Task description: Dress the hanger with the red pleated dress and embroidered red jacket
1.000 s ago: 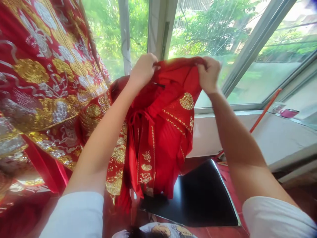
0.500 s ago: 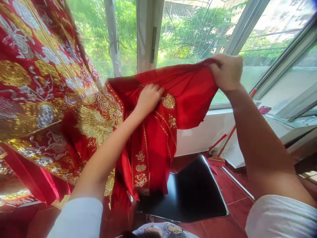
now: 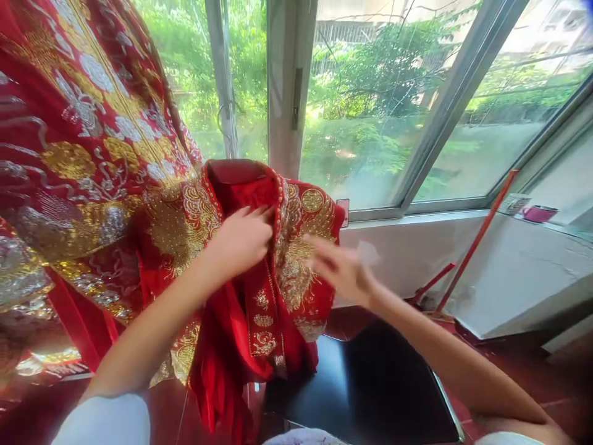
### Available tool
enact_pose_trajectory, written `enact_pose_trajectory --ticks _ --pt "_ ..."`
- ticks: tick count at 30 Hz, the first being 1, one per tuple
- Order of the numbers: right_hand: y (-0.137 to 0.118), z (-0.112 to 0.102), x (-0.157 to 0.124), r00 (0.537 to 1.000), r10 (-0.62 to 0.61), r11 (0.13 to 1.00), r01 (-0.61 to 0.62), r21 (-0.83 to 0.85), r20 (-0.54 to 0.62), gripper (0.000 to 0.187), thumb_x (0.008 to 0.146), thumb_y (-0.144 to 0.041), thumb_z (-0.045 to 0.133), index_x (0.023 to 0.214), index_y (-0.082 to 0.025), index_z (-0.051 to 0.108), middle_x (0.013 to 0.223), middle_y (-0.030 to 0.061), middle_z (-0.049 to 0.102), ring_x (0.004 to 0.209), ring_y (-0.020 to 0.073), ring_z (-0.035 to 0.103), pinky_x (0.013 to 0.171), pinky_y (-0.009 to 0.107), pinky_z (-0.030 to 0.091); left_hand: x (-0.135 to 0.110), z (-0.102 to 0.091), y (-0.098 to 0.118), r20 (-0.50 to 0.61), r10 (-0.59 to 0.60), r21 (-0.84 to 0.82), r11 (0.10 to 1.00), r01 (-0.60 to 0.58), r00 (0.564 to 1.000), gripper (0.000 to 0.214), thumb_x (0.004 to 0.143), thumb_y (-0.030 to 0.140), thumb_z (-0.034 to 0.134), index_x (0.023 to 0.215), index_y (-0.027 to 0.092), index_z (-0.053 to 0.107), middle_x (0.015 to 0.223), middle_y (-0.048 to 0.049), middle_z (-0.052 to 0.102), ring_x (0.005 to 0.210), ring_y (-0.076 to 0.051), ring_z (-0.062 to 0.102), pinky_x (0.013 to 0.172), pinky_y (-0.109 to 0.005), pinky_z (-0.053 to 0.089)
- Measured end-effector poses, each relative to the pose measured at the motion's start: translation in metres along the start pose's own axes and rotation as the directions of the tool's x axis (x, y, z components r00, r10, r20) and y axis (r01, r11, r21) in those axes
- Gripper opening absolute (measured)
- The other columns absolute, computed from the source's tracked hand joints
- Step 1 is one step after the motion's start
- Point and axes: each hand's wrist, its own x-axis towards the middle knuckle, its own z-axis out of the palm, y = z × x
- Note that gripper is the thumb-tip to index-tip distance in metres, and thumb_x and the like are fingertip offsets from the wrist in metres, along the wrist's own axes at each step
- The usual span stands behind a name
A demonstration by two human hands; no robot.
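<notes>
A red embroidered jacket [image 3: 303, 278] with gold beadwork hangs upright with its front partly open, showing the red lining. My left hand [image 3: 245, 238] is at the front opening, fingers curled at the edge of the front panel; part of the grip is hidden. Just in front of the gold-embroidered panel on the right is my right hand [image 3: 343, 269], its fingers stretched out and a little blurred. Nothing shows in the right hand.
A larger red garment [image 3: 69, 161] with gold and silver embroidery hangs on the left. Below the jacket stands a black-topped chair or stool [image 3: 365, 377]. Windows [image 3: 370, 111] line the back. A red-handled broom [image 3: 482, 241] leans at the right, near a pink item [image 3: 540, 213] on the ledge.
My right hand has let go of the stretched-out red cloth and come down and left to the jacket. That side now lies folded back, gold embroidery outward. My left hand moved slightly left and down.
</notes>
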Motion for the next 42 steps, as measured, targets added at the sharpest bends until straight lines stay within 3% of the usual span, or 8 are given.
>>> enact_pose_trajectory --ticks 4,11,14,20,29,34,39,42 --pt "0.078 -0.025 0.05 0.903 0.199 0.962 -0.107 0.251 -0.38 0.042 0.086 -0.039 0.055 0.124 -0.023 0.062 0.109 0.0073 0.071 0.093 0.0185 0.066 0.082 0.033 0.054 -0.016 -0.057 -0.049 -0.287 -0.178 0.075 0.975 0.207 0.941 0.04 0.092 0.039 0.048 0.125 0.021 0.061 0.127 -0.0073 0.064 0.118 -0.024 0.055 0.108 -0.044 0.035" --pt "0.116 0.008 0.05 0.917 0.379 0.825 -0.396 0.403 0.125 0.058 0.081 -0.071 0.041 0.064 -0.018 0.058 0.058 0.0025 0.058 0.06 0.0167 0.053 0.056 0.03 0.047 -0.012 -0.05 -0.132 -0.13 -0.448 -0.052 0.894 0.445 0.885 0.035 0.084 0.051 0.05 0.074 0.019 0.062 0.069 -0.005 0.06 0.07 -0.02 0.053 0.073 -0.033 0.044" --pt "0.107 -0.014 0.038 0.902 0.432 0.866 -0.407 0.29 -0.025 0.059 0.078 -0.072 0.047 0.053 -0.019 0.045 0.049 -0.0016 0.045 0.052 0.0125 0.043 0.051 0.027 0.039 -0.016 -0.044 -0.13 -0.181 -0.436 -0.044 0.899 0.435 0.882 0.036 0.082 0.053 0.051 0.067 0.02 0.057 0.063 -0.0034 0.056 0.064 -0.019 0.05 0.067 -0.03 0.04" --pt "0.084 -0.064 0.074 0.944 0.073 0.919 -0.19 0.347 0.323 0.042 0.077 -0.059 0.061 0.095 -0.021 0.07 0.091 0.0066 0.07 0.088 0.0232 0.062 0.073 0.036 0.054 -0.015 -0.053 -0.133 -0.108 -0.345 -0.201 0.926 0.319 0.933 0.038 0.084 0.053 0.044 0.069 0.021 0.058 0.068 -0.0016 0.06 0.075 -0.019 0.053 0.07 -0.026 0.042" --pt "0.023 -0.019 0.186 0.981 -0.085 0.976 0.048 0.211 0.172 0.042 0.092 -0.05 0.048 0.064 -0.018 0.054 0.058 -0.0027 0.042 0.059 0.0103 0.042 0.064 0.028 0.042 -0.011 -0.046 -0.146 -0.232 -0.467 -0.506 0.807 0.304 0.853 0.033 0.079 0.046 0.049 0.058 0.021 0.044 0.057 0.0022 0.037 0.055 -0.012 0.032 0.054 -0.025 0.028" --pt "0.008 -0.015 0.189 0.998 0.001 0.964 0.014 0.265 -0.06 0.048 0.093 -0.055 0.045 0.063 -0.019 0.052 0.057 -0.003 0.035 0.058 0.0103 0.039 0.06 0.026 0.037 -0.016 -0.052 -0.128 -0.4 -0.537 -0.481 0.813 0.328 0.743 0.038 0.081 0.048 0.047 0.056 0.022 0.034 0.058 0.0011 0.03 0.057 -0.014 0.031 0.054 -0.029 0.027" --pt "0.015 -0.022 0.166 0.986 -0.125 0.958 0.092 0.271 0.107 0.038 0.093 -0.047 0.045 0.102 -0.02 0.07 0.082 0.0026 0.066 0.077 0.0168 0.058 0.074 0.031 0.045 -0.047 -0.058 -0.127 -0.276 -0.453 -0.258 0.884 0.389 0.848 0.039 0.084 0.051 0.043 0.058 0.021 0.04 0.057 0.0013 0.037 0.058 -0.014 0.037 0.056 -0.027 0.03" --pt "0.015 -0.015 0.148 0.995 -0.004 0.995 -0.006 0.096 0.101 0.041 0.092 -0.042 0.044 0.124 -0.024 0.064 0.1 0.0067 0.07 0.087 0.0229 0.063 0.08 0.039 0.047 -0.068 -0.043 -0.128 -0.29 -0.579 -0.082 0.808 0.583 0.762 0.042 0.088 0.054 0.039 0.072 0.02 0.055 0.068 -0.0035 0.058 0.067 -0.02 0.053 0.063 -0.029 0.038"
